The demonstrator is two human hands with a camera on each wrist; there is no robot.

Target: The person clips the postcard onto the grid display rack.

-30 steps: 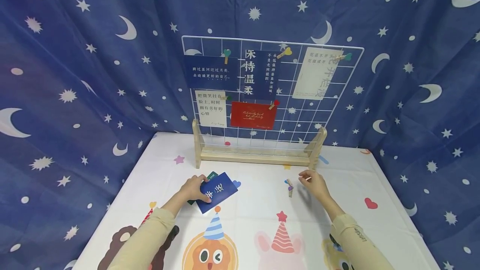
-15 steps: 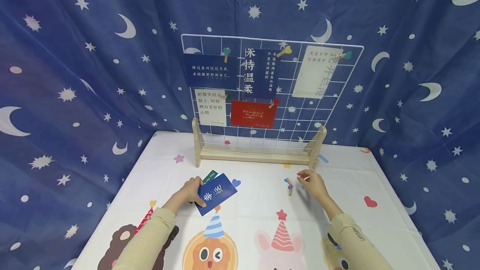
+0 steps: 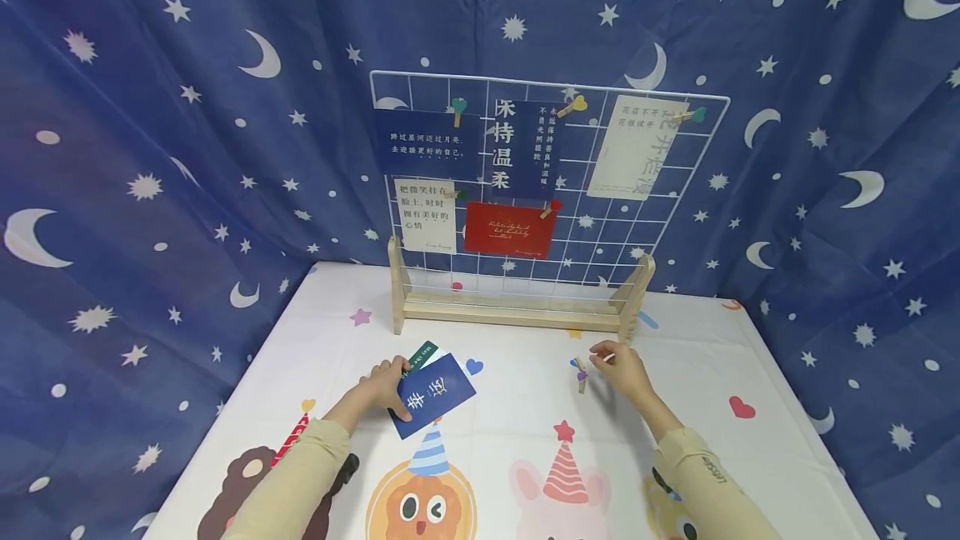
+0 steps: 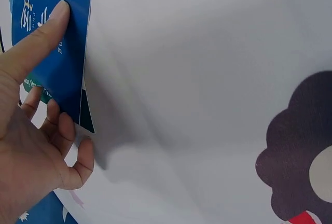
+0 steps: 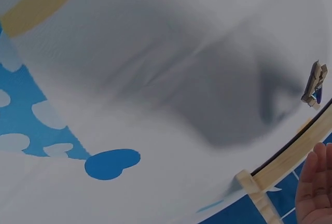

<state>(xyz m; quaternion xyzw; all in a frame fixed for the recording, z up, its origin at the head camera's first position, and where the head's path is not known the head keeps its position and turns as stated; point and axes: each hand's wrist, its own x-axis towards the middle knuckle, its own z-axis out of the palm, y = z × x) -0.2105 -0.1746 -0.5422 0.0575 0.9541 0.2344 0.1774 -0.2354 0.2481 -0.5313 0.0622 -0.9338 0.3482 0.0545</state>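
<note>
The person's left hand [image 3: 382, 386] grips a blue rectangular paper card with white lettering [image 3: 442, 398], the thumb flat across its printed face and the other fingers curled at its edge. A dark green paper card [image 3: 422, 357] lies partly beneath it, showing past its upper edge. Both are on the left half of a bench under a white cartoon-print cloth [image 3: 510, 373], nearer its left edge than its right; whether they are lifted clear of the surface cannot be told.

The right hand [image 3: 628, 372] is loosely open, fingers slightly bent and holding nothing visible, well in from the bench's right edge. Just beside its fingertips lie two small wooden clips, one with a blue heart [image 3: 579, 363] and one with a purple heart [image 3: 582, 382], close together.

Along the bench's far edge, between its two far corners, stands a white wire grid rack on a pale wooden base [image 3: 510, 317]. Clipped to it are a navy card at upper left [image 3: 420, 142], a navy card with large white characters [image 3: 525, 148], a white card at upper right [image 3: 626, 148], a white card at lower left [image 3: 425, 227] and a red card with pale script [image 3: 508, 230].
</note>
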